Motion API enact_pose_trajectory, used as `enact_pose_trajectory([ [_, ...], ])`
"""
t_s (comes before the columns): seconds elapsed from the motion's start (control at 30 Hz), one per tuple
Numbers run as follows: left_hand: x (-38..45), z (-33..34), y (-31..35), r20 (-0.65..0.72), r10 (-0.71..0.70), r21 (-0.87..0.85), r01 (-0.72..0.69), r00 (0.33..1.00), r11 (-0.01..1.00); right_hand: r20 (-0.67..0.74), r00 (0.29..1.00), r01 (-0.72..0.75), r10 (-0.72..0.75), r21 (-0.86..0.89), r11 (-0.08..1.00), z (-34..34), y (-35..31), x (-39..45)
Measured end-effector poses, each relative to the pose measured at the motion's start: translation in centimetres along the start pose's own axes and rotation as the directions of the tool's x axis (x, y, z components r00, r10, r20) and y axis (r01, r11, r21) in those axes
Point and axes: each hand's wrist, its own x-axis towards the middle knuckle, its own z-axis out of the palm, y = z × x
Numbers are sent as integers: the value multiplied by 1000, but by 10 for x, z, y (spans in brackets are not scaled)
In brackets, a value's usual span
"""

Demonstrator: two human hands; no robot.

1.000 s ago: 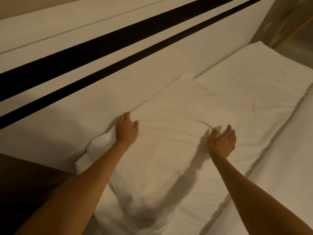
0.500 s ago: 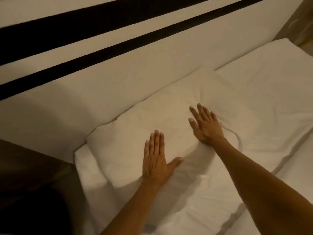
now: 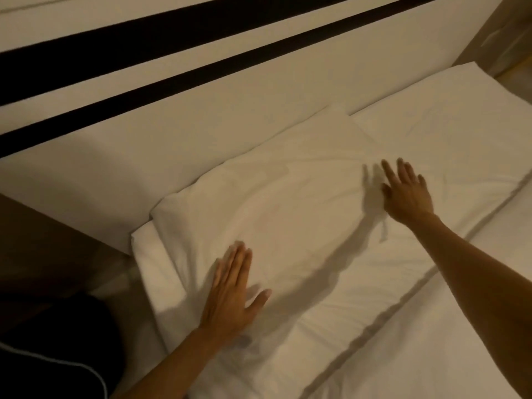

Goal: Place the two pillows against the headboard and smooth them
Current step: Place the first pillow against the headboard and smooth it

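A: Resting flat on the bed, one white pillow lies with its long far edge touching the headboard. Confirm hand positions.

B: Left hand: palm down on the pillow's near left part, fingers straight and close together, thumb spread to the right. It grips nothing. Right hand: palm down at the pillow's right end, fingers spread and extended. It grips nothing. A shadow falls on the fabric just left of it, so whether the palm presses the fabric or sits just above it cannot be told. Both hands are slightly blurred.

A: Pillow surface condition?

B: Mostly even between the hands. Shallow creases run near the left wrist and along the near edge. A small fabric tab sticks out below the right wrist.

A: Second pillow?

B: A further white padded piece lies beyond the right hand, also against the headboard, its near corner tucked beside the first pillow's far right corner. Whether it is the second pillow or bedding cannot be told.

A: Headboard description?

B: Pale panel with two dark bands running across it on the diagonal. The sheet shows as a narrow strip left of the pillow. A dark garment with a thin pale line occupies the lower left corner.
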Motion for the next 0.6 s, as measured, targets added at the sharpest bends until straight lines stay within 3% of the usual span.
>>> enact_pose_trajectory([
  [0.1,41,-1,57,-65,-31,-68,27,997,997,-24,972,235,-235,43,971,6,-46,-20],
  [0.2,71,23,85,19,71,49,-72,997,996,47,927,368,-373,88,926,31,-74,-37],
  [0.27,70,39,81,141,127,131,-146,982,981,118,943,296,-311,128,947,48,-71,-44],
  [0.37,50,51,54,205,188,187,-227,961,956,187,976,78,-109,165,983,62,-43,-44],
  [0.5,-5,49,2,248,215,195,-266,945,944,274,960,-85,63,69,994,61,11,-44],
  [0.6,-53,32,-29,310,237,168,-299,921,939,256,957,-142,139,-5,990,46,40,-41],
])
